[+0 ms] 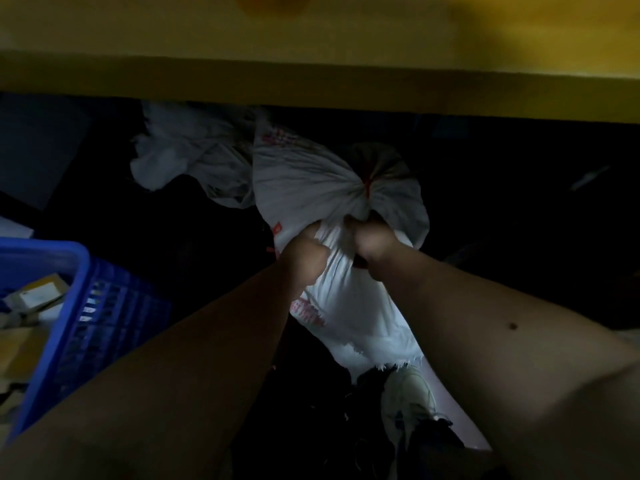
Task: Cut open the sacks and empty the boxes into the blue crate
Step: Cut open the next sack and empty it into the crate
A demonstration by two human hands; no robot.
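**Desk:** Gripping what, exactly, in the middle of the frame?

**Operator:** A white sack, tied off with a red cord just above my hands. My left hand bunches the cloth below the knot; my right hand clutches it just beside, nearer the tie. Both sets of fingers are curled tight into the fabric, none spread.

**Desk:** And the blue crate?

**Operator:** Lower left of the frame, some boxes already inside. A second, slack sack lies upper left of centre, under the yellow table edge.

**Desk:** How should the step go?

**Operator:** My judgement: keep the neck taut between both hands so the cord stands proud, then cut the cord, not the cloth, with the blade travelling away from the fingers. I cannot tell whether a cutter is in either hand; the light is poor.
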